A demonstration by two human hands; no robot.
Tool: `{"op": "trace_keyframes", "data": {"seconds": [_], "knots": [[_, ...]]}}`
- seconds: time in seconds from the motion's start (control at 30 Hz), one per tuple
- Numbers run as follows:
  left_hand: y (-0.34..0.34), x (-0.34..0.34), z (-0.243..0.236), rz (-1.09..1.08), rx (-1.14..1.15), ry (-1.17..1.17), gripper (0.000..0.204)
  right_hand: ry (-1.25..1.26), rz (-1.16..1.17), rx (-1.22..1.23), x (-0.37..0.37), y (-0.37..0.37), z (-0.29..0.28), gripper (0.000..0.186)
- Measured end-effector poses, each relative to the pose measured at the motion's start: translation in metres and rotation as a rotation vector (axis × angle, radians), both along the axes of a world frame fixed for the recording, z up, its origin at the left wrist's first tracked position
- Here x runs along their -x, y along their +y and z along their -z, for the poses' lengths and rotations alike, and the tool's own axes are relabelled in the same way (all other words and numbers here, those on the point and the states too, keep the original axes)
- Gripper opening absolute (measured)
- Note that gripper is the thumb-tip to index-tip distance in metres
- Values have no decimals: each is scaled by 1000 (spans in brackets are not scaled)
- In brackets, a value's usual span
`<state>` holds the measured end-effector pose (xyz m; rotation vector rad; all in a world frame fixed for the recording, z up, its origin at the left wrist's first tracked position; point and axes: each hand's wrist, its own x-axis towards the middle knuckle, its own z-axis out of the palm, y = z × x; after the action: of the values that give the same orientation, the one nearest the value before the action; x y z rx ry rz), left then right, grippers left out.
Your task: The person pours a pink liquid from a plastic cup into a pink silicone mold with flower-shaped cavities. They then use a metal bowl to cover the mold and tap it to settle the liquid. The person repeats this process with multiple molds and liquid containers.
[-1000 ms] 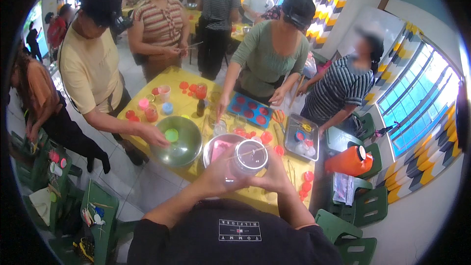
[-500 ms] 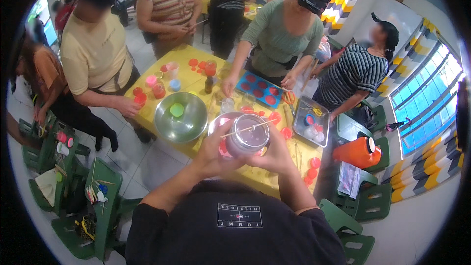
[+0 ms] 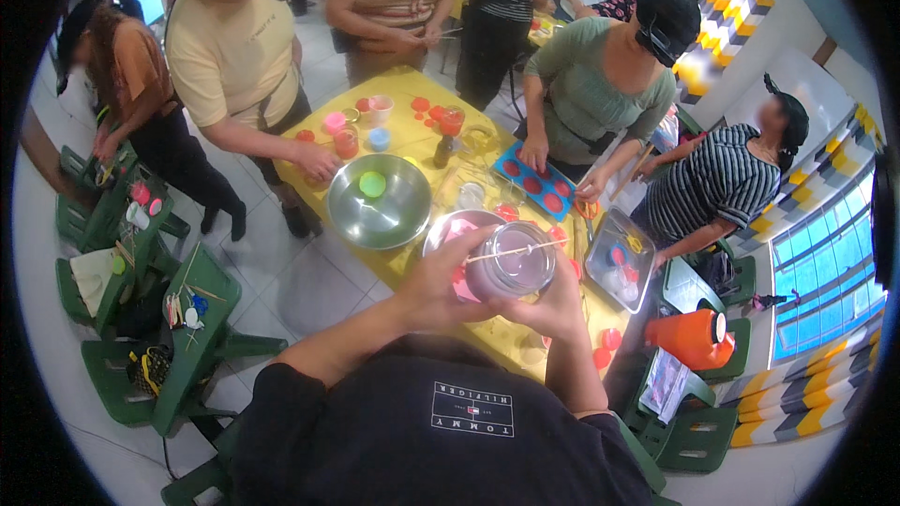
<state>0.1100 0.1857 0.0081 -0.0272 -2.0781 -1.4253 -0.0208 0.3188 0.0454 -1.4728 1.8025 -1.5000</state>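
Both my hands grip a glass jar [image 3: 512, 270] holding a pale pinkish-purple filling, raised above the near edge of the table. My left hand [image 3: 439, 274] wraps the jar's left side, and my right hand [image 3: 555, 307] holds its right side and lower part. Across the open mouth lies a thin wooden stick [image 3: 504, 253] with a small white knot, perhaps a wick, near its middle. The jar is slightly tilted. Just behind my left fingers is a metal bowl [image 3: 434, 242] with something pink in it, partly hidden.
On the yellow-covered table [image 3: 382, 267] are a large steel bowl [image 3: 352, 220] with a green cup [image 3: 372, 185], a blue mould [image 3: 534, 180] with red rounds, and a metal tray [image 3: 619, 258]. A co-worker's hand [image 3: 534, 152] is at the mould. Green chairs [image 3: 192, 337] stand left.
My view has shifted, so the scene sits differently. The jar stays in both hands, with more of its side showing. Across the table, a co-worker's hand has moved onto the blue mould.
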Motion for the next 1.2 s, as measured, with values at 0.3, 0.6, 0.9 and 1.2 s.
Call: {"op": "trace_keyframes", "data": {"seconds": [0.3,0.6,0.9,1.2], "knots": [[7,-1,-8,-13,22,2,78,-39,-31,-38,4,6,-1,80],[18,-3,-8,-20,27,31,80,-154,-31,27,-1,15,8,83],[32,-13,-7,-69,79,112,80,-64,-46,51,-7,22,5,78],[48,-21,1,-152,60,103,87,-71,-32,117,-15,29,4,85]]}}
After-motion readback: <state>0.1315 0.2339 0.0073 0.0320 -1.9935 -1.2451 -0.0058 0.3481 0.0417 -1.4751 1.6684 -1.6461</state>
